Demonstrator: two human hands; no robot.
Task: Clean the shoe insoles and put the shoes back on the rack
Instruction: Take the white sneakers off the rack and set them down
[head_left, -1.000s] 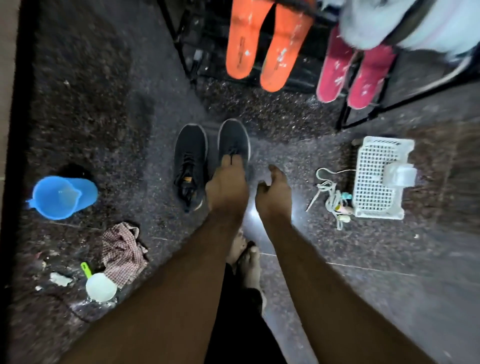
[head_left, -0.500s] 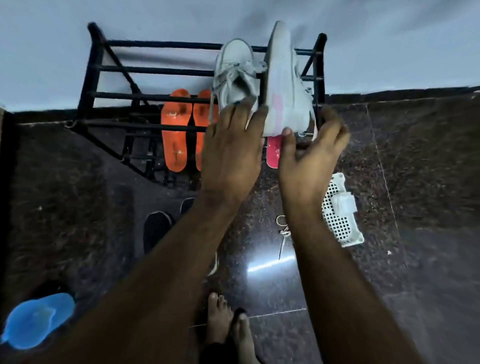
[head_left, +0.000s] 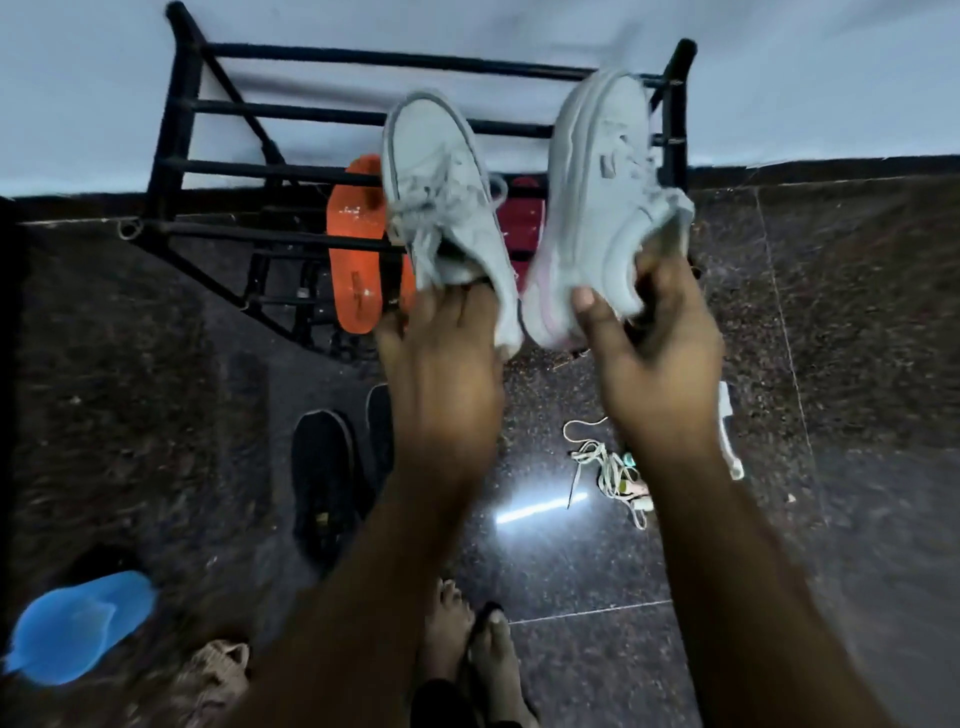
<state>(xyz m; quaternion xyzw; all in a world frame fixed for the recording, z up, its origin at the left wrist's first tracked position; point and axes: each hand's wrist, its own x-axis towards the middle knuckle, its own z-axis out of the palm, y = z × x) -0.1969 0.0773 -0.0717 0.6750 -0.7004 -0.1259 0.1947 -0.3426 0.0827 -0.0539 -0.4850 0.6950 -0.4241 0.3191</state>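
My left hand (head_left: 441, 358) holds a pale grey sneaker (head_left: 447, 208) by its heel opening, fingers tucked inside. My right hand (head_left: 644, 332) grips the second pale grey sneaker (head_left: 597, 197) by the heel, sole side turned left. Both shoes are lifted in front of the black metal rack (head_left: 218, 166) against the wall. Orange insoles (head_left: 358, 244) lean on the rack's lower bars, and a red insole (head_left: 524, 223) shows between the two sneakers. A pair of black shoes (head_left: 327, 478) stands on the floor below my left arm.
A blue jug (head_left: 78, 629) sits at the lower left with a checked cloth (head_left: 218, 675) beside it. Loose laces (head_left: 608, 467) and a white basket's edge (head_left: 727, 431) lie right of my right arm. My bare feet (head_left: 467, 654) stand on the dark polished floor.
My hands left the black shoes on the floor, rose to the rack and took hold of the two grey sneakers. The sneakers now sit apart and closer to me.
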